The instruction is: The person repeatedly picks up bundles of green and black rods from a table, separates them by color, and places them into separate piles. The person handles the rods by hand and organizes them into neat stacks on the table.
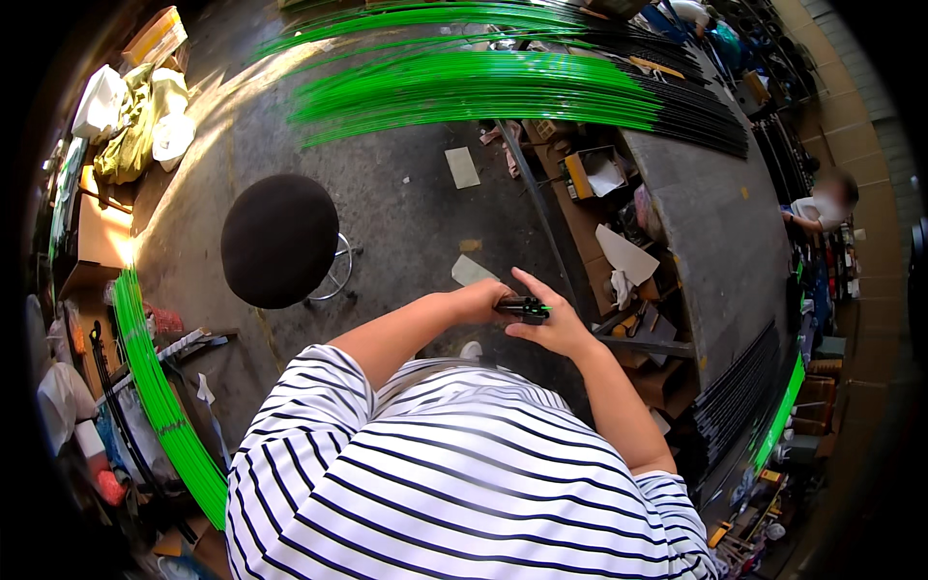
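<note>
In front of my waist my left hand is closed around a short-looking bundle of thin black rods, seen nearly end-on, with a speck of bright green at its right end. Facing it from the right, my right hand has its fingers stretched out and its thumb apart. The rod ends lie close to its palm; whether they touch it I cannot tell.
Long green rods with black ends span the far side onto a grey worktable at right. A round black stool stands ahead left. More green rods lie at left. A person is beyond the worktable.
</note>
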